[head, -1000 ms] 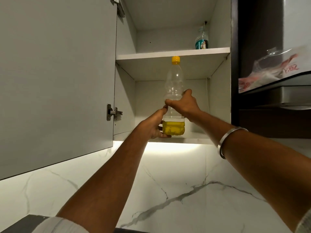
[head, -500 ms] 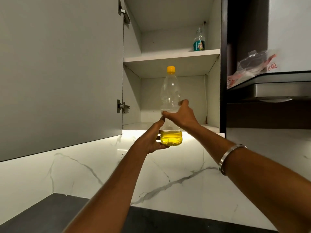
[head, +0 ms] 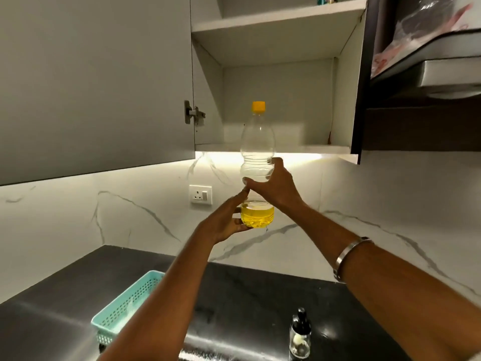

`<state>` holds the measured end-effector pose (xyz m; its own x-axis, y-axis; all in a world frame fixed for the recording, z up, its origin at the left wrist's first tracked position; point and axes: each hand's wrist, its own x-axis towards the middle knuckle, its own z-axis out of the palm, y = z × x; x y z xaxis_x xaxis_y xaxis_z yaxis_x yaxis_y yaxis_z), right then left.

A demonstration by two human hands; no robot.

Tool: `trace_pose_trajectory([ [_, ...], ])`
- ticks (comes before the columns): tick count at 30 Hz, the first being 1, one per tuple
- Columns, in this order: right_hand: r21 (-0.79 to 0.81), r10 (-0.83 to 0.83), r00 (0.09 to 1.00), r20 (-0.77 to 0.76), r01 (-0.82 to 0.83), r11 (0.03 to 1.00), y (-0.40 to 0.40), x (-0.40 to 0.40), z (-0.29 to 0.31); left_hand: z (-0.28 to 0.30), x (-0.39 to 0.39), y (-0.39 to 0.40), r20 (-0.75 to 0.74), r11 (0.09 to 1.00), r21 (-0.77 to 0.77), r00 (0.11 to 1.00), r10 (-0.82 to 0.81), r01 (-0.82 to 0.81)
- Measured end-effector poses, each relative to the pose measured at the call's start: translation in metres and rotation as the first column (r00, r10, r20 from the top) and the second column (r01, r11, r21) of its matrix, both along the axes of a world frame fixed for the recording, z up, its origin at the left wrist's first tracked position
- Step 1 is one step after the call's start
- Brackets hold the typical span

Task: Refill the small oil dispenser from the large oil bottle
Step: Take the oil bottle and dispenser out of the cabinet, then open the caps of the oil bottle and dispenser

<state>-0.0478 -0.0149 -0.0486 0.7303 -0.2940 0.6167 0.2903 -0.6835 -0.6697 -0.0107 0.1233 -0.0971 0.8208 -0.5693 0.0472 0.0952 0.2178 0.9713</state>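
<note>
- Both hands are on the large oil bottle [head: 257, 162]: the right hand [head: 274, 187] is wrapped round its ribbed middle, and the left hand [head: 229, 221] cups the lower part beside the oil, fingers curled against the base.
- Bottle is held upright in the air, clear of the cabinet and well above the table [head: 247, 298]. Its yellow cap [head: 258, 106] is on.
- Contents: a shallow band of yellow oil at the bottom; the rest of the bottle is clear.
- Small oil dispenser [head: 300, 334] stands upright on the table, near the front edge and below the right forearm. Its dark top appears fitted; its glass body looks nearly empty.
- Progress, as judged: the supply bottle is in hand; uncapping both vessels and pouring are not yet done. The task is at an early stage.
- Edges: the open cabinet door [head: 96, 82] hangs to the left of the bottle, and the lower shelf lip [head: 273, 148] sits just behind its shoulder.
- Open room: straight down toward the table the path looks free. A teal basket [head: 127, 300] sits to the left, well apart from the dispenser.
- Risk noted: the right forearm passes over the dispenser; a low descent could tip it.
</note>
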Motion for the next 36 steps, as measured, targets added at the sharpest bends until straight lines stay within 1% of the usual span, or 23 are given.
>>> trace_pose_trajectory([
  [3,-0.006,0.001,1.000,-0.019,-0.001,1.000,0.005,0.003,-0.028,-0.033,0.007,0.005,0.057,1.000,0.022,0.998,-0.023,0.022],
  [5,-0.021,0.009,1.000,-0.026,-0.010,1.000,0.008,0.006,-0.047,-0.053,0.013,0.006,0.091,0.997,0.070,0.996,-0.016,0.009],
  [8,-0.033,0.029,0.999,-0.038,-0.030,0.999,0.013,0.006,-0.073,-0.082,0.017,0.006,0.143,0.987,0.146,0.988,0.053,-0.074],
  [12,-0.014,0.024,0.997,-0.078,-0.026,1.000,0.019,0.011,-0.114,-0.122,0.019,0.005,0.162,0.971,0.178,0.978,0.133,-0.161],
  [15,-0.021,0.046,0.993,-0.107,-0.048,0.999,0.022,0.015,-0.144,-0.149,0.020,0.008,0.187,0.968,0.196,0.975,0.119,-0.156],
  [17,-0.013,0.053,0.991,-0.123,-0.055,0.998,0.025,0.016,-0.162,-0.165,0.021,0.010,0.232,0.957,0.243,0.967,0.105,-0.162],
  [18,-0.002,0.055,0.990,-0.126,-0.056,0.998,0.027,0.017,-0.170,-0.170,0.020,0.009,0.258,0.945,0.272,0.960,0.112,-0.184],
  [20,0.021,0.056,0.989,-0.134,-0.053,0.998,0.030,0.020,-0.189,-0.184,0.023,0.005,0.334,0.908,0.315,0.928,0.168,-0.277],
  [23,0.080,0.063,0.984,-0.169,-0.050,0.996,0.034,0.023,-0.214,-0.205,0.028,-0.001,0.432,0.848,0.304,0.856,0.284,-0.435],
  [28,0.124,0.052,0.974,-0.220,-0.025,0.992,0.038,0.027,-0.253,-0.241,0.030,-0.002,0.423,0.841,0.233,0.830,0.364,-0.488],
  [31,0.144,0.029,0.962,-0.271,0.010,0.990,0.038,0.031,-0.277,-0.260,0.031,-0.002,0.371,0.858,0.258,0.865,0.337,-0.445],
  [36,0.196,0.012,0.935,-0.354,0.061,0.979,0.038,0.036,-0.313,-0.292,0.039,-0.002,0.314,0.858,0.317,0.898,0.307,-0.404],
])
